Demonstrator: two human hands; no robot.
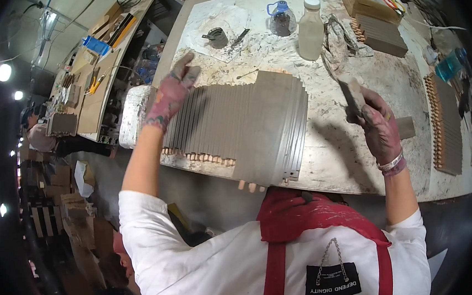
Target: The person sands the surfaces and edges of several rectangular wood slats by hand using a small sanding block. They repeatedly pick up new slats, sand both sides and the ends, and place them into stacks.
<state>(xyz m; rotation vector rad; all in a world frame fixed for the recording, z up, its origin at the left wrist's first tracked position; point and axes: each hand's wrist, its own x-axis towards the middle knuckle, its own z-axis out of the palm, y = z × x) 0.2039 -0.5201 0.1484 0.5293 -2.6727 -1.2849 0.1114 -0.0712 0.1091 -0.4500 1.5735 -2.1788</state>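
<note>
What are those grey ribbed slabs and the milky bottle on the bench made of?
The grey ribbed slabs look like matte clay or cement coating rows of wooden sticks, whose pale ends poke out below. The milky white-capped bottle looks like translucent plastic.

A workshop — paint-spattered workbench, tool-strewn side table, stacked grey slats.

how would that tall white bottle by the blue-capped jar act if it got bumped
The white bottle stands upright, tall and narrow, so it would probably tip rather than slide. Its milky, translucent look suggests plastic, so likely light and not fragile. The cap looks on, so a spill seems unlikely. Lying down, its round body might roll toward the jar.
</note>
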